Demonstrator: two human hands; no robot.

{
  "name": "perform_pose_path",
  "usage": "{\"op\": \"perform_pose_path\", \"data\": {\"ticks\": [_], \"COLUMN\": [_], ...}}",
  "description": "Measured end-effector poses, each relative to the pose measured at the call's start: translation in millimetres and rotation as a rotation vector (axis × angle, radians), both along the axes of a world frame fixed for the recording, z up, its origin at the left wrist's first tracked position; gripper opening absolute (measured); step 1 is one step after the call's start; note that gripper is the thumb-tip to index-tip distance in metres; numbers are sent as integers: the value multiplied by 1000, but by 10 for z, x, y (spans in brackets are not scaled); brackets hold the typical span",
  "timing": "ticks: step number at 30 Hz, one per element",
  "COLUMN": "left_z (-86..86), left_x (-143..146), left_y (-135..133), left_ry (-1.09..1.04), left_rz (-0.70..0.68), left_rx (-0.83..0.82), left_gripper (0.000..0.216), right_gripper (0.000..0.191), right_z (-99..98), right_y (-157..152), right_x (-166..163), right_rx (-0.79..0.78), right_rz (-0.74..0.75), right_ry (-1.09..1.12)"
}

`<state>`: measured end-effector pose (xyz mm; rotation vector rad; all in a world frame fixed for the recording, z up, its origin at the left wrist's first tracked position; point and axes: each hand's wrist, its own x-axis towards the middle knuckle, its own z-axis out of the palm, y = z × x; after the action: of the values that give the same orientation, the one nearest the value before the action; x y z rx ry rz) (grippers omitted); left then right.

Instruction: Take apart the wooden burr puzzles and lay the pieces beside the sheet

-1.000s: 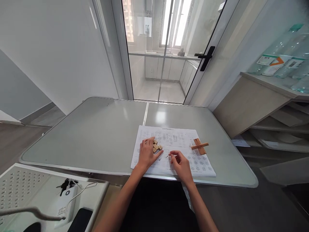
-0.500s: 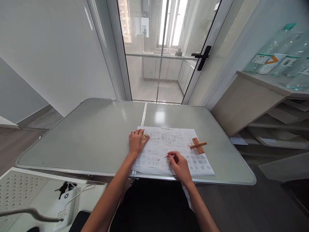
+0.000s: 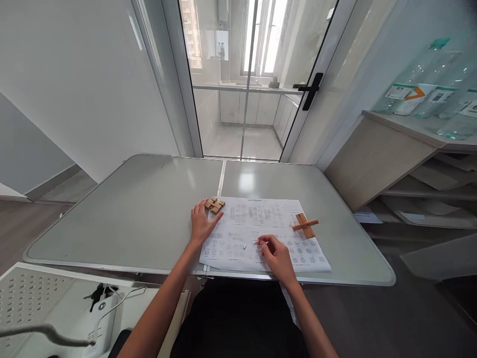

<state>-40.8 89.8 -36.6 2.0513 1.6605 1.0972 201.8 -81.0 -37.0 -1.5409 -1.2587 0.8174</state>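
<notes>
While the left hand (image 3: 201,224) lies flat on the left edge of the sheet (image 3: 261,233), its fingers are spread wide and hold nothing; the fingertips reach toward the blocks (image 3: 214,204) and sit just beside them, though whether they touch cannot be told. The blocks are a small cluster of pale wooden pieces resting at the sheet's far left corner, partly on the grey bench (image 3: 149,209). The right hand (image 3: 276,256) rests on the near middle of the sheet with its fingers curled narrow, thumb and forefinger pinched together at a printed figure; if they grip something, it is too small to make out. A small check mark shows on the sheet just left of that hand. The sheet is white, printed with rows of small diagrams, and lies along the near edge of the bench. Toward its right side lies a wooden cross (image 3: 305,224), two darker bars fitted across each other, well apart from both hands. Beyond the bench stands a glass door (image 3: 246,79) with a black handle (image 3: 308,89). To the right, shelves (image 3: 421,184) carry clear bottles (image 3: 428,84). At lower left, a white perforated tray (image 3: 44,293) holds a white device (image 3: 97,311) with a cable.
</notes>
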Motion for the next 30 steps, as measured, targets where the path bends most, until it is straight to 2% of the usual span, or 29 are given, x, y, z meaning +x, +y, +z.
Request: {"op": "perform_pose_path", "data": {"ticks": [6, 10, 14, 16, 21, 30], "left_z": [40, 130, 193, 209, 249, 268], "left_x": [-250, -285, -271, -260, -225, -214], "left_y": [-521, -726, -776, -784, -823, -836], "left_ry": [-28, -100, -242, -269, -166, -136], "left_rz": [30, 23, 81, 47, -83, -81], "left_rx": [-23, -69, -117, -164, -211, -190], "left_gripper": [55, 39, 35, 34, 29, 28], "right_gripper": [33, 35, 38, 39, 36, 34], "right_z": [-5, 1, 3, 7, 24, 31], "right_y": [10, 16, 16, 13, 0, -3], "right_x": [0, 4, 7, 6, 5, 0], "right_rx": [19, 29, 9, 10, 19, 31], "right_rz": [-8, -13, -9, -11, 7, 3], "right_ry": [-4, -3, -15, -18, -5, -17]}}
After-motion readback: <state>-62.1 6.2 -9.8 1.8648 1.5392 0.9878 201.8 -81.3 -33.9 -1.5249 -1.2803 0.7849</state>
